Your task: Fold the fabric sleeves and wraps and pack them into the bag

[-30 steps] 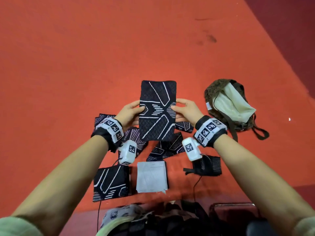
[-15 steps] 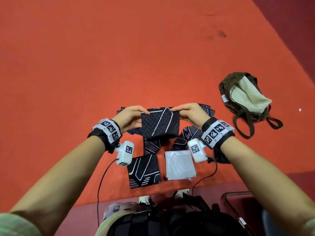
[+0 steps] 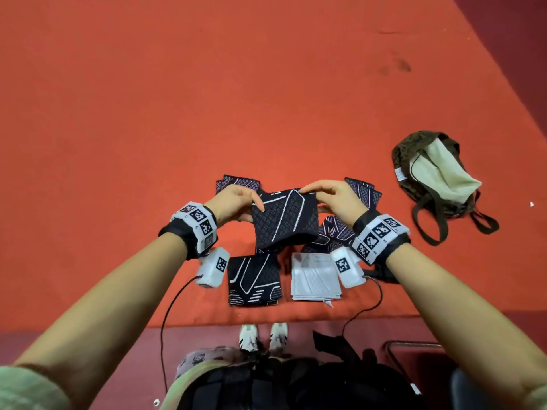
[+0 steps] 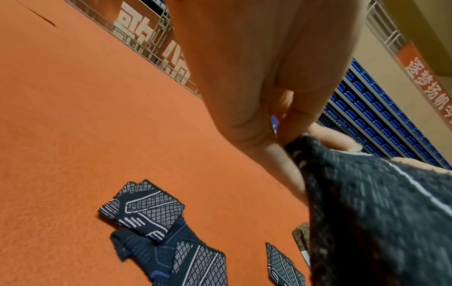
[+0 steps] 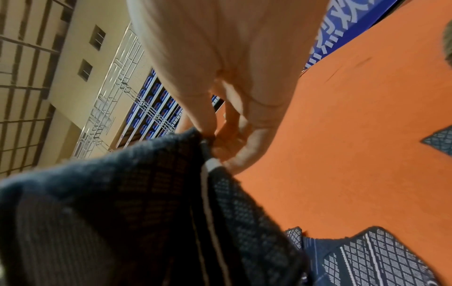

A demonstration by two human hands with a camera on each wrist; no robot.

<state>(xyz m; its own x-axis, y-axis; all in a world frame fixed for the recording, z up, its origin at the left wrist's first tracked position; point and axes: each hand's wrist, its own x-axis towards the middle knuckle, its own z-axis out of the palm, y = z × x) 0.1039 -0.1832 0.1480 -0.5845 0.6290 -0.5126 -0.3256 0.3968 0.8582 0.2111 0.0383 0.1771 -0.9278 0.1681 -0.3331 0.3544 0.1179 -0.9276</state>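
Held sleeve: dark, white-line pattern, doubled over, lifted off the orange mat, hanging from its top edge. Left hand pinches top-left corner, thumb and fingers clamped on cloth; confirmed in left wrist view. Right hand pinches top-right corner, likewise clamped; confirmed in right wrist view. Hands apart, one corner each, cloth spanning between them.

Near edge of mat, below held piece: folded dark sleeve lying flat, and just beside it to the right a folded grey-white wrap. The two do not overlap.

Unfolded dark pieces lie in a loose pile under and behind the hands; corners show at far left and far right. Exact count cannot be told.

Bag: brown, pale lining, mouth open, straps splayed on mat, well to the right of the pile, apart from both hands. Contents not visible.

Misc.: tagged bands and white camera units on both wrists, cables trailing. Person's shoes at mat's near edge.
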